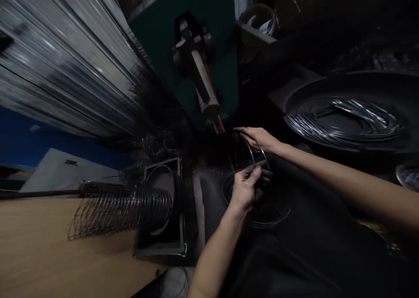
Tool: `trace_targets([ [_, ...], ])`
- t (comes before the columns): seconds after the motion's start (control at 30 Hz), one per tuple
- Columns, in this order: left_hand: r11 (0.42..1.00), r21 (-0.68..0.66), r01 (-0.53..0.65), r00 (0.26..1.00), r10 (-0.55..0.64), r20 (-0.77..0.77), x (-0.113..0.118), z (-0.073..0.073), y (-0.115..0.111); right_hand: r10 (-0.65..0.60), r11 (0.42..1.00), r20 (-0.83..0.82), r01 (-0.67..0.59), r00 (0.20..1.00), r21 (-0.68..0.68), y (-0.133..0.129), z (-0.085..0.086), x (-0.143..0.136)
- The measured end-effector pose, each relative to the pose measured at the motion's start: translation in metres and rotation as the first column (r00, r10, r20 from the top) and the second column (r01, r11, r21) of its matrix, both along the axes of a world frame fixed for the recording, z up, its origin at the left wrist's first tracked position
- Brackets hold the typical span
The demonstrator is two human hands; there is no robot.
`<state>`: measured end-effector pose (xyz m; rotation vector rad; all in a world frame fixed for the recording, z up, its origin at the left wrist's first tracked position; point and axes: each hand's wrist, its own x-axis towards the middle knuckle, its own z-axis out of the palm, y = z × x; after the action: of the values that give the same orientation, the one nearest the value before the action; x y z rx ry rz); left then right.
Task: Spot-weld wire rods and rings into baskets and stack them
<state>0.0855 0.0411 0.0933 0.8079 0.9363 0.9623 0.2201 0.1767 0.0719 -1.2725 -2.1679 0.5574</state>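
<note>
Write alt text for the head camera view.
Two bare hands, left hand and right hand, hold a thin wire ring before a green machine. A row of wire rings lies left on a wooden table; a dark tray of wire sits right.

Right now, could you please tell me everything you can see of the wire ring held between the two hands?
The wire ring is a thin hoop of bare, shiny grey metal, as it looks, standing tilted on edge. The right hand pinches its upper far side; the left hand grips its lower near side between thumb and fingers. It sits above a dark surface where more thin rings lie flat, just below the machine's brown lever. Whether its ends are joined cannot be told.
</note>
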Motion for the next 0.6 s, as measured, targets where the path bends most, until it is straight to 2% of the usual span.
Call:
trace_targets([
  [0.07,0.998,0.030,0.064,0.995,-0.062,-0.073,-0.009,0.002,0.004,-0.020,0.999,0.008,0.021,1.000,-0.040,-0.002,0.004,0.000],
  [0.13,0.986,0.041,0.164,0.980,-0.158,-0.122,-0.014,0.006,0.010,-0.099,0.993,0.041,0.101,0.994,-0.068,-0.013,0.009,0.002],
  [0.2,0.974,0.040,0.221,0.970,-0.215,-0.113,-0.017,0.008,0.019,-0.218,0.972,0.045,0.221,0.975,-0.082,-0.036,0.015,0.009],
  [0.27,0.972,0.050,0.230,0.969,-0.224,-0.100,-0.020,0.009,0.028,-0.270,0.948,-0.030,0.260,0.962,-0.183,-0.068,0.019,0.018],
  [0.33,0.965,0.072,0.251,0.962,-0.240,-0.130,-0.020,0.008,0.038,-0.222,0.903,-0.172,0.135,0.960,-0.408,-0.102,0.020,0.024],
  [0.4,0.947,0.123,0.298,0.940,-0.269,-0.208,-0.018,0.006,0.045,-0.203,0.811,-0.323,-0.026,0.924,-0.584,-0.129,0.017,0.023],
  [0.43,0.935,0.155,0.320,0.926,-0.274,-0.259,-0.017,0.007,0.048,-0.220,0.773,-0.377,-0.075,0.899,-0.630,-0.138,0.014,0.020],
  [0.5,0.906,0.221,0.361,0.888,-0.262,-0.378,-0.016,0.010,0.051,-0.263,0.732,-0.420,-0.104,0.869,-0.674,-0.147,0.007,0.013],
  [0.6,0.836,0.319,0.446,0.778,-0.186,-0.600,-0.030,0.020,0.037,-0.181,0.696,-0.391,-0.163,0.902,-0.700,-0.150,-0.003,0.007],
])
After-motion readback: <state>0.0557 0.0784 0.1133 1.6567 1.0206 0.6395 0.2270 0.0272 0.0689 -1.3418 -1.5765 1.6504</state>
